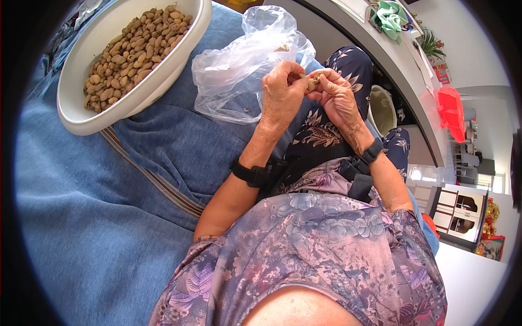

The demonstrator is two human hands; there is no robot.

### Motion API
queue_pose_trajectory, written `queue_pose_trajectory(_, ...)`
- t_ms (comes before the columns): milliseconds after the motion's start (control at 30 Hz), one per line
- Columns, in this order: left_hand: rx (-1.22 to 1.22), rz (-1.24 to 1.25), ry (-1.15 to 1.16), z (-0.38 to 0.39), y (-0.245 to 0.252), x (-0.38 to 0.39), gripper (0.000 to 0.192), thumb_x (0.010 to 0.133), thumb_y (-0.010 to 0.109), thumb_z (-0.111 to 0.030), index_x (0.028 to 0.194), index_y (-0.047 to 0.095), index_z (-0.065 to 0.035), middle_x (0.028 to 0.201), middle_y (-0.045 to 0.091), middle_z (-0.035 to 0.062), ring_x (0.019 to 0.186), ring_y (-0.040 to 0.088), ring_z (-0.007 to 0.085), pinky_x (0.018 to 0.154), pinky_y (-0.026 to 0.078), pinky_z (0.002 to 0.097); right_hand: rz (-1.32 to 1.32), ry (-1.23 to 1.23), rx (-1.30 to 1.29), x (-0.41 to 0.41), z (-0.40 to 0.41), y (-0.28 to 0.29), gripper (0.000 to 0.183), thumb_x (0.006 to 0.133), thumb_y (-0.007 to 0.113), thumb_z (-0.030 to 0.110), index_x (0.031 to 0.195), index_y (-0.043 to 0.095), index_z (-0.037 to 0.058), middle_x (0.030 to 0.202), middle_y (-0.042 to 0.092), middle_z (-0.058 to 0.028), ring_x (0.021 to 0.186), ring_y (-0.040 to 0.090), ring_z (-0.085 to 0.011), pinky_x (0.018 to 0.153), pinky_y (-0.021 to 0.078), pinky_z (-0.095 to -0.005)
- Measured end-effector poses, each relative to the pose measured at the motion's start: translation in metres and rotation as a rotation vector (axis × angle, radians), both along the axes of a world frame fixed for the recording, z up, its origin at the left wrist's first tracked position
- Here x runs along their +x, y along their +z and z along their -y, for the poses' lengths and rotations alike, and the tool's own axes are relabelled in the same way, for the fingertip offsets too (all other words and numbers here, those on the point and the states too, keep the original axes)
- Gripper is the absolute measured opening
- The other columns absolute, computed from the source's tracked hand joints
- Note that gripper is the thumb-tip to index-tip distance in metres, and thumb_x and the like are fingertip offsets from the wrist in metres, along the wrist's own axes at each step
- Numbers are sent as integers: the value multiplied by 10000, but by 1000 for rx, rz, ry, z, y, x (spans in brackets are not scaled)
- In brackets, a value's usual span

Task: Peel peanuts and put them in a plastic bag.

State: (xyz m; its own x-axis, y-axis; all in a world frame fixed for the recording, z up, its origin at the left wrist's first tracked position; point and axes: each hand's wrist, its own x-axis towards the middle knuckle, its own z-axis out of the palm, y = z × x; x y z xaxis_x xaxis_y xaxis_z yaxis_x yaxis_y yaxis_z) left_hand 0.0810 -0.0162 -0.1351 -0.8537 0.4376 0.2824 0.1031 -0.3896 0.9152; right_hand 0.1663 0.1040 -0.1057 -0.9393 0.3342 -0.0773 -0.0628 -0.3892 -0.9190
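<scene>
A peanut pod (312,84) is held between the fingertips of both my hands, over my lap. My left hand (281,91) pinches at its left side with thumb and forefinger. From the right, thumb and bent fingers of my right hand (337,98) grip the pod; the fingers partly cover it, so I cannot tell how far its shell is split. Just left of my hands lies a crumpled clear plastic bag (226,77), with a few small bits showing in it. Farther left, a white oval plastic basin (70,110) holds a heap of unshelled peanuts (134,55).
Blue fabric (102,244) covers the seat under the basin and bag. A pale bucket (383,112) stands low beyond my right hand. A long grey-topped counter (412,77) runs along the right, bearing a green cloth (391,20) and a red bag (450,114).
</scene>
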Motion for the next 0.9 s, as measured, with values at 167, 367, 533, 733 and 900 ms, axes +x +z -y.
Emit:
queue_pose_trajectory(167,-17,-38,11,-1,-4,-2,90,783,537,35,851,594,19,666,592,39,523,529,65,430,409,199,-12,13,-20,-1,2,4,235,922,495,143,1024,558,-59,934,638,-159,803,655,-219,698,560,-276)
queue_pose_trajectory(367,-76,-79,-57,0,-1,-1,116,810,506,0,855,610,28,612,576,47,491,508,73,420,393,215,-23,7,-22,-1,0,1,237,929,485,148,1046,555,-45,938,636,-149,814,650,-212,694,554,-286)
queue_pose_trajectory(533,1,7,-143,6,15,3,105,794,598,-55,847,611,34,625,587,54,553,541,80,475,426,212,-15,-14,-12,-1,1,1,233,933,481,151,1051,558,-34,943,631,-128,832,638,-181,694,549,-284)
queue_pose_trajectory(733,-51,-178,-41,-3,-2,-1,156,759,675,-91,827,623,39,710,629,88,596,574,104,524,452,247,-17,-39,18,-3,4,1,228,939,469,142,1053,557,-36,963,624,-116,864,624,-163,718,545,-289)
queue_pose_trajectory(900,-170,-270,16,-1,-1,-1,165,741,684,-96,815,622,38,730,622,125,634,601,156,561,470,275,8,-48,67,-3,8,4,240,944,459,143,1044,551,-54,957,622,-120,860,624,-166,741,545,-305)
